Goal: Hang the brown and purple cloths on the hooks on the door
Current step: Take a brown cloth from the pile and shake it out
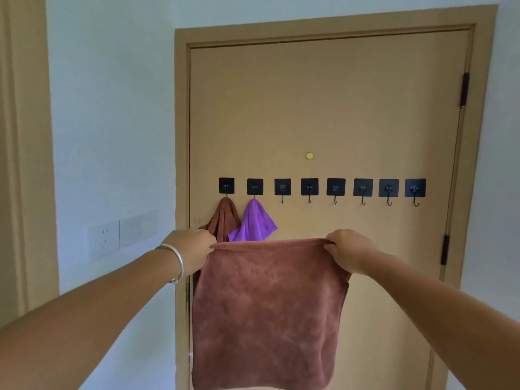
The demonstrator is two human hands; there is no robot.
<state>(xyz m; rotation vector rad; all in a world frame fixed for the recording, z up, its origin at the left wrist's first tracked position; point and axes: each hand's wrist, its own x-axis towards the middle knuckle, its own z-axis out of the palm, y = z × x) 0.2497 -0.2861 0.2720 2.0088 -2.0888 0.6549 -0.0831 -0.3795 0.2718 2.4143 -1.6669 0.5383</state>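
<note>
The left hand (192, 250) and the right hand (350, 250) held a brown cloth (267, 311) spread out flat between them, each hand pinching one top corner with curled fingers. The cloth's top edge ran nearly level from one hand to the other, and the rest hung straight down below both hands to the bottom of the view. A silver bracelet (177, 260) sat on the left wrist.

Beyond the hands stood a tan door (323, 108) with a row of eight black stick-on hooks across it, all above the level of the hands. The hook (226, 187) furthest left, above the left hand, carried a second brown cloth (223, 218), which hung down behind that hand's knuckles. The next hook (255, 188), just to the right of it, carried a purple cloth (254, 223) whose lower edge dropped behind the top edge of the held cloth. The third hook (282, 188), above the gap between the two hands, was bare, as were the five further right. A small brass peephole (309, 155) sat above the row. Left of the left forearm, white wall sockets (123, 233) were set in the pale wall (112, 108)
</note>
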